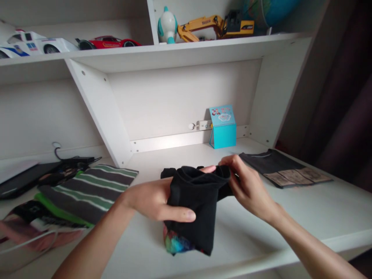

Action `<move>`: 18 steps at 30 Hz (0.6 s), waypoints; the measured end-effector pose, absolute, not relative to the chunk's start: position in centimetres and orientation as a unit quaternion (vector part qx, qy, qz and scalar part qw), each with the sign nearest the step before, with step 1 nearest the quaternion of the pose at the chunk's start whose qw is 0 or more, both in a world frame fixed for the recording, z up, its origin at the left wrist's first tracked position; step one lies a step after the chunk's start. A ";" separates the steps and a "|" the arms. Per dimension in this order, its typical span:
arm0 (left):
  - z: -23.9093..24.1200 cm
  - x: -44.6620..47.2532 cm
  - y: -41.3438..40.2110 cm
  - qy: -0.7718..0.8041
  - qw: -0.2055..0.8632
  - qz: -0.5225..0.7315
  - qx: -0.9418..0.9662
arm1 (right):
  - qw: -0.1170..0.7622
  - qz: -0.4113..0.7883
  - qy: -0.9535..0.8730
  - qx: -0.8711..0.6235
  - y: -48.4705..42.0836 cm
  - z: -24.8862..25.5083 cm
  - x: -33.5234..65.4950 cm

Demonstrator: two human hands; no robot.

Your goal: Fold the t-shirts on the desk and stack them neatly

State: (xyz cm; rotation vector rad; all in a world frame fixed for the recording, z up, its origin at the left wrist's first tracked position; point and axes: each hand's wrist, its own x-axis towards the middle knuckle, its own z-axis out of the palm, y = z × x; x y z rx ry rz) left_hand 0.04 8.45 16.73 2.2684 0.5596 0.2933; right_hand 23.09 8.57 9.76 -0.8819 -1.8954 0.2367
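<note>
A folded black garment (194, 205) with a multicoloured patch showing at its lower edge is held up over the white desk; its exact kind cannot be made out. My left hand (157, 201) grips it from the left, thumb across the front and the other fingers hidden behind the cloth. At the upper right corner, my right hand (244, 182) pinches the folded edge. Part of a fingertip shows above the top fold between the hands.
To the left lie a striped garment (99, 186) on other clothes and a black laptop-like object (26, 182). A dark folded shirt (279, 162) lies right. Behind stands a blue desk calendar (223, 133). Toys, including a yellow excavator (203, 25), line the shelf above.
</note>
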 end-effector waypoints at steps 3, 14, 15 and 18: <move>16.8 0.5 8.2 0.198 0.420 0.092 0.881 | 0.479 0.132 -0.793 -0.351 8.0 10.7 23.4; 14.8 -1.6 6.9 0.303 0.364 0.206 0.857 | 0.242 0.153 -0.877 -0.385 2.7 10.6 27.2; 14.4 -1.7 6.9 0.330 0.318 0.216 0.862 | 0.253 0.149 -0.875 -0.386 2.7 10.5 27.4; 13.8 -1.7 6.5 0.364 0.202 0.221 0.882 | 0.329 0.142 -0.848 -0.390 2.6 9.9 28.4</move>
